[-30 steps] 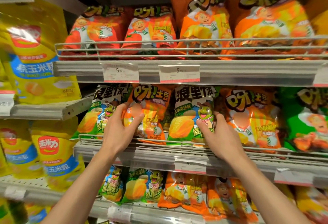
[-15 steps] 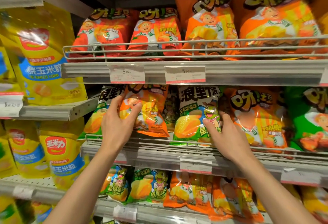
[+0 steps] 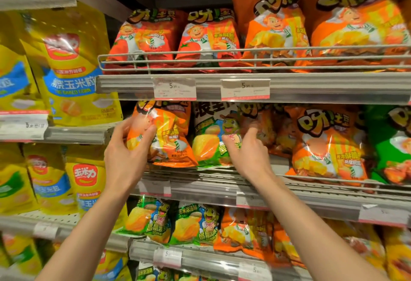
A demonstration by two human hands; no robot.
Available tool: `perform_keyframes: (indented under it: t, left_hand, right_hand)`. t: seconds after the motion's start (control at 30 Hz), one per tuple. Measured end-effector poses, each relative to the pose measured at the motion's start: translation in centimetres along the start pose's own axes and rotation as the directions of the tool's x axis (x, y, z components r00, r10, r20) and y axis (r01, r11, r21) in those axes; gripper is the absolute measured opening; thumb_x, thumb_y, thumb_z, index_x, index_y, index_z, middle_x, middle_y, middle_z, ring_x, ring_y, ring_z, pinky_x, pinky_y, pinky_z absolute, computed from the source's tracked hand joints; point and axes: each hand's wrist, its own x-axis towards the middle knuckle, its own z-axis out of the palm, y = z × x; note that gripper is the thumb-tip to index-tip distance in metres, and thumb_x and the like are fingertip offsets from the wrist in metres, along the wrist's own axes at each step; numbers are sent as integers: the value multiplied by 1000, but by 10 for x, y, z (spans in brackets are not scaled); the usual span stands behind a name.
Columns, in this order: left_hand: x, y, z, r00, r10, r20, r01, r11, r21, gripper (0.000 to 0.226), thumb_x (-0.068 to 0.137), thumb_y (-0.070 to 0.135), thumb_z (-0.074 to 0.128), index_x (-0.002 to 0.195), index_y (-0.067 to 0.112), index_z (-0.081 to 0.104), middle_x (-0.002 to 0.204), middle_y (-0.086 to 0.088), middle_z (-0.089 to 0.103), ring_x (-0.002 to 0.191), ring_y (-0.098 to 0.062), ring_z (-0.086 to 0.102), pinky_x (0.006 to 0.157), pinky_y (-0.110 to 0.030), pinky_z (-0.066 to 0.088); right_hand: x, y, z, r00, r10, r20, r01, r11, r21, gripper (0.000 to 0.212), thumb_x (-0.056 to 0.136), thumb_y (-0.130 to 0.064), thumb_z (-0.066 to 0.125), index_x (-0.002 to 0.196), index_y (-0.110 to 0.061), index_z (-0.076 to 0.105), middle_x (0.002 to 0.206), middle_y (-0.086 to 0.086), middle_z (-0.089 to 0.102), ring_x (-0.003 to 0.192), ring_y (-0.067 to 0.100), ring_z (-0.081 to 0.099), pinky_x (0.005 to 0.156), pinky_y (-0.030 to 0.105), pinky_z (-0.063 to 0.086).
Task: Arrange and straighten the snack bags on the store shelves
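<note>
On the middle shelf (image 3: 255, 189), my left hand (image 3: 127, 154) grips an orange snack bag (image 3: 171, 134) by its left side, holding it upright at the shelf's left end. Just to its right stands a green snack bag (image 3: 209, 142) with a frog figure. My right hand (image 3: 246, 151) rests against the right edge of that green bag, fingers around it and reaching behind. A larger orange bag (image 3: 327, 145) stands further right, apart from both hands.
The upper shelf (image 3: 289, 87) holds red and orange bags behind a wire rail (image 3: 244, 58), with two price tags below. Green and orange bags fill the lower shelf (image 3: 200, 256). Yellow corn snack bags (image 3: 71, 74) stand on the shelving at left. A green bag (image 3: 393, 147) sits far right.
My left hand has lifted the orange bag up and to the left, in front of the leftmost green bag. My right hand stayed on the green frog bag. The view moved closer.
</note>
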Motion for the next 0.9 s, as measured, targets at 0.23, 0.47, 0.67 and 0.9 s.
perform_keyframes:
  t: [0.23, 0.47, 0.67, 0.9]
  left_hand:
    - [1, -7, -9, 1000, 15, -3, -15, 1000, 0, 57, 87, 58, 71, 136, 34, 57, 118, 16, 63, 94, 28, 50, 86, -21, 45]
    - [-16, 6, 11, 1000, 27, -6, -27, 997, -66, 47, 87, 55, 73, 129, 38, 60, 115, 18, 65, 106, 3, 62, 95, -44, 56]
    - [-43, 32, 61, 990, 103, 97, -98, 993, -63, 50, 88, 59, 69, 132, 39, 56, 120, 18, 62, 110, -2, 60, 97, -42, 53]
    - [-56, 53, 107, 930, 214, 300, -225, 974, 3, 51, 102, 60, 42, 146, 36, 49, 140, 6, 61, 127, -17, 57, 106, -46, 47]
  right_hand:
    - [4, -2, 16, 974, -104, 200, 112, 993, -32, 75, 93, -77, 40, 137, -17, 52, 128, 8, 67, 118, 31, 61, 92, 41, 50]
    - [0, 12, -4, 998, -46, 42, 21, 884, 467, 35, 97, -53, 58, 112, -23, 68, 106, -17, 67, 104, 3, 62, 82, 19, 44]
    - [-24, 19, -30, 985, -83, 149, -29, 778, 627, 69, 86, -74, 51, 139, -28, 53, 123, -15, 65, 113, 4, 63, 102, 32, 52]
    - [-17, 50, -57, 985, 59, 160, -147, 768, 624, 50, 85, -50, 76, 122, -30, 50, 107, -10, 72, 84, -1, 70, 71, 16, 48]
